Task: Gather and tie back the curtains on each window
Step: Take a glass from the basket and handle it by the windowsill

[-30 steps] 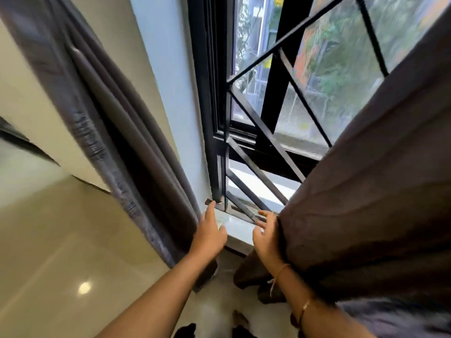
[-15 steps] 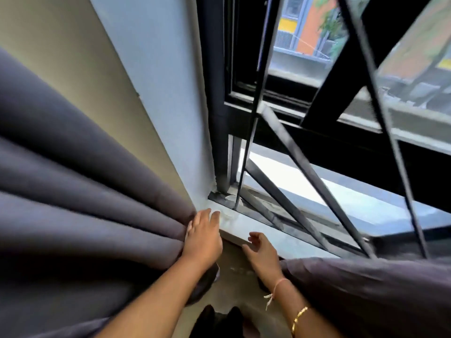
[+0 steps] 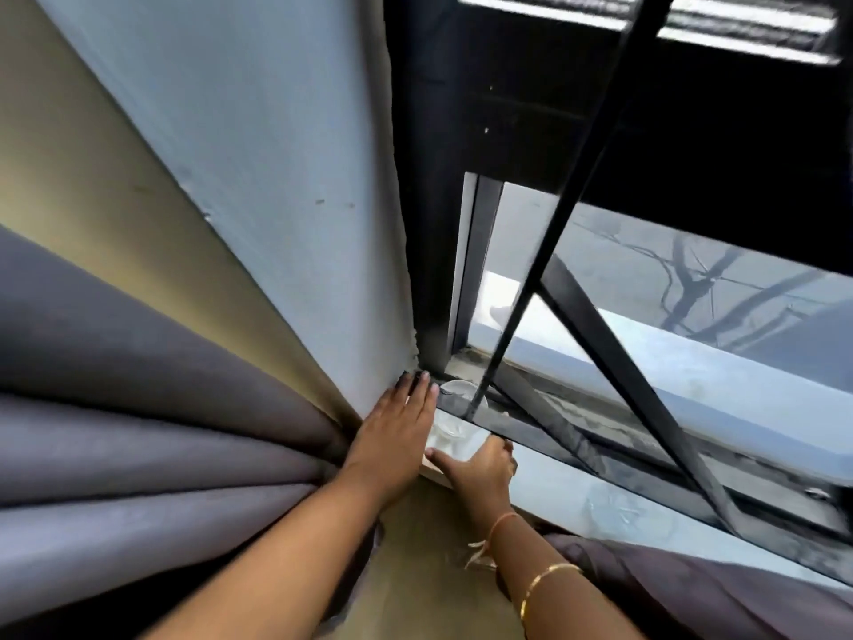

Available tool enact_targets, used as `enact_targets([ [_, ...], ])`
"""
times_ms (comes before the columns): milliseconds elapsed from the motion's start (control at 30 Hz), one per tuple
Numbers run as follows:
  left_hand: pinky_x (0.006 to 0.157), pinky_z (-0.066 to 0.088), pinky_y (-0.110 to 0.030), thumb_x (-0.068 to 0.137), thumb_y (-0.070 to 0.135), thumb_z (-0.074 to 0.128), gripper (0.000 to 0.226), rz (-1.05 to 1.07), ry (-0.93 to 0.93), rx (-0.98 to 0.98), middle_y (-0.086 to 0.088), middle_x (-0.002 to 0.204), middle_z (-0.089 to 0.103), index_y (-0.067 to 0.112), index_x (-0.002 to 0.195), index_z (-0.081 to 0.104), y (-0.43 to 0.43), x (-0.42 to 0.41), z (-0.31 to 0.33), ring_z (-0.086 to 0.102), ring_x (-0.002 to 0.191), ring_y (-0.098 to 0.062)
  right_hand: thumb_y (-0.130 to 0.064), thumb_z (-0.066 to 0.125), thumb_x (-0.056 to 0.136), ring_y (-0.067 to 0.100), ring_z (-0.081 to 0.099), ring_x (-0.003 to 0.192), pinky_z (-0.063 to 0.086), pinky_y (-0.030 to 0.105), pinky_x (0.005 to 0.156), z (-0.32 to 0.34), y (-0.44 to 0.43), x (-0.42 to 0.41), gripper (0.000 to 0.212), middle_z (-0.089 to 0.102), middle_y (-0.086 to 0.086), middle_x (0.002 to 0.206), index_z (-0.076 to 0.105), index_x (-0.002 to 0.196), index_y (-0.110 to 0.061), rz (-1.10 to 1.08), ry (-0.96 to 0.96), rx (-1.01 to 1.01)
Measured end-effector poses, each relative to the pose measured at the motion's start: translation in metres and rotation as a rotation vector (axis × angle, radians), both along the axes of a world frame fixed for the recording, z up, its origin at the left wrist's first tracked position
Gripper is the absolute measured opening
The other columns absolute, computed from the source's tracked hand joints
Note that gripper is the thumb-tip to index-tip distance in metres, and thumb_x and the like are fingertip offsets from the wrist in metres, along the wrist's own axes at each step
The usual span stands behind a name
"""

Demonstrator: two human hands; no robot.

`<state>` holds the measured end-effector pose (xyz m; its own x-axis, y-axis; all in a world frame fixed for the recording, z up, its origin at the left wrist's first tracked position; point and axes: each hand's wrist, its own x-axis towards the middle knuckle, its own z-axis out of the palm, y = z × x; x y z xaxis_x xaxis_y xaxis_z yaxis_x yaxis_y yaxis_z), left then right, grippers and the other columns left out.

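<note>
Head view, left hand (image 3: pixel 397 443) flat, right hand (image 3: pixel 480 468) spread empty, curtains (image 3: pixel 138 408) cropped.

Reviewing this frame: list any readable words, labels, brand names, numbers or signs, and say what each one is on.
None: no text, number or sign can be read in this frame.
The grey curtain, the wall, the black window grille and the sill carry no print.
The clear plastic object on the sill by the left hand and right hand shows no label.
</note>
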<state>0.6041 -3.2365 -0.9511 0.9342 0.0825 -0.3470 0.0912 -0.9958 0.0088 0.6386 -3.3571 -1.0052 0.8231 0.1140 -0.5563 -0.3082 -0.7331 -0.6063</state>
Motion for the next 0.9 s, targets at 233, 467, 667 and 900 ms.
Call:
enact_targets([
  [233, 0.115, 0.007, -0.029, 0.096, 0.010, 0.036, 0.061, 0.114, -0.210, -0.133, -0.002, 0.158, 0.009, 0.021, 0.150, 0.009, 0.001, 0.009, -0.026, 0.006, 0.145, -0.021, -0.052, 0.075, 0.069, 0.026, 0.043, 0.122, 0.034, 0.026, 0.095, -0.026, 0.013, 0.012, 0.070, 0.057, 0.007, 0.118, 0.057, 0.118, -0.005, -0.039, -0.058, 0.200],
  [467, 0.114, 0.010, -0.029, 0.090, -0.004, 0.037, 0.071, 0.090, -0.268, -0.134, -0.004, 0.158, 0.008, 0.019, 0.150, 0.006, 0.001, 0.004, -0.027, 0.006, 0.144, -0.022, -0.043, 0.077, 0.071, 0.021, 0.053, 0.107, 0.043, 0.031, 0.101, -0.031, 0.019, 0.016, 0.069, 0.060, 0.004, 0.111, 0.054, 0.119, 0.001, -0.114, -0.135, 0.223],
  [667, 0.115, 0.007, -0.031, 0.090, 0.005, 0.045, 0.073, 0.133, -0.194, -0.132, -0.005, 0.158, 0.005, 0.019, 0.150, 0.005, -0.001, 0.007, -0.026, 0.003, 0.145, -0.024, -0.042, 0.076, 0.070, 0.024, 0.047, 0.101, 0.037, 0.026, 0.075, -0.023, 0.003, 0.005, 0.053, 0.052, 0.007, 0.098, 0.054, 0.101, -0.006, 0.009, -0.162, 0.079],
  [900, 0.116, -0.003, -0.037, 0.096, 0.007, 0.026, 0.067, 0.396, -0.089, -0.109, -0.003, 0.157, -0.015, 0.018, 0.146, -0.018, -0.040, -0.046, -0.016, -0.012, 0.144, -0.027, -0.041, 0.079, 0.065, 0.025, 0.047, 0.115, 0.034, 0.030, 0.096, 0.015, -0.036, -0.033, 0.078, 0.052, 0.004, 0.125, 0.041, 0.127, -0.015, 0.120, -0.258, 0.069],
])
